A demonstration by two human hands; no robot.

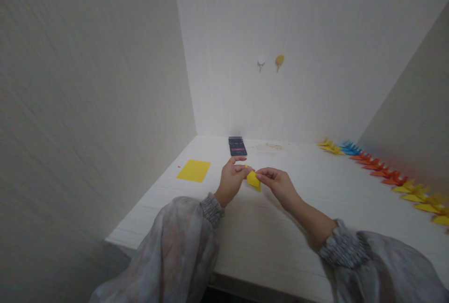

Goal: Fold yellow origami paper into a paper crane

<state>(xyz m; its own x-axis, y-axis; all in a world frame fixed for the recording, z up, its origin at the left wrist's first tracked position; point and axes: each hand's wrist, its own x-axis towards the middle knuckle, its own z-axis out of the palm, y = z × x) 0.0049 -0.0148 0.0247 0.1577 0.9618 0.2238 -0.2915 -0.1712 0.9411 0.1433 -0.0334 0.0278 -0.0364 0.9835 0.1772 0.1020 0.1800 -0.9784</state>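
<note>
A small piece of folded yellow paper is held between both hands, above the middle of the white table. My left hand pinches its upper left edge with thumb and fingers. From the other side, my right hand grips the upper right edge between thumb and forefinger. The folded paper hangs down to a point between the hands. Its top part is partly hidden by my fingers. To the left of my left hand, a flat yellow paper square lies on the table.
A dark phone lies behind my hands. Folded paper cranes in yellow, blue and orange line the table's right side. Two hooks are on the back wall. A tiny red spot is beside the yellow square. Walls enclose the table.
</note>
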